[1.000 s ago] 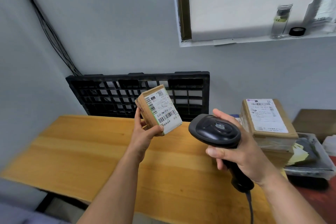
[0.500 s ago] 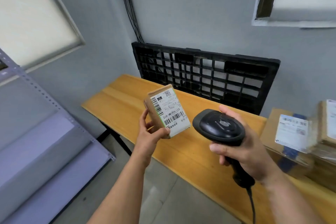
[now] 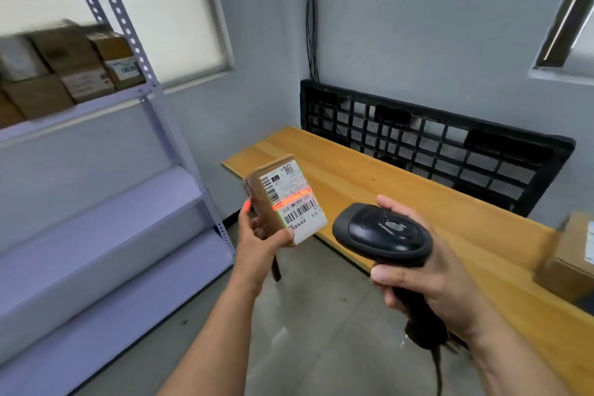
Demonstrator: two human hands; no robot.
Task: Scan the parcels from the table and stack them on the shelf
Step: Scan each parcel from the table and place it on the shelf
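Observation:
My left hand point(image 3: 257, 241) holds a small brown parcel point(image 3: 284, 199) upright, its white barcode label turned toward me. A red scan line glows across that label. My right hand point(image 3: 427, 280) grips a black handheld scanner point(image 3: 382, 235), pointed at the parcel from the right, a short gap away. The grey metal shelf point(image 3: 180, 145) stands at the left, with several cardboard boxes point(image 3: 64, 71) on its upper level. The wooden table point(image 3: 369, 183) runs along the right wall.
A black plastic pallet point(image 3: 434, 145) leans against the wall behind the table. Another brown parcel point(image 3: 569, 254) sits on the table at the far right edge. The shelf's lower levels point(image 3: 106, 235) are bare. Grey floor lies between the shelf and table.
The view has swung left, bringing the shelf and its boxes into sight. Both hands keep their hold, and a red scan line now lights the parcel's label.

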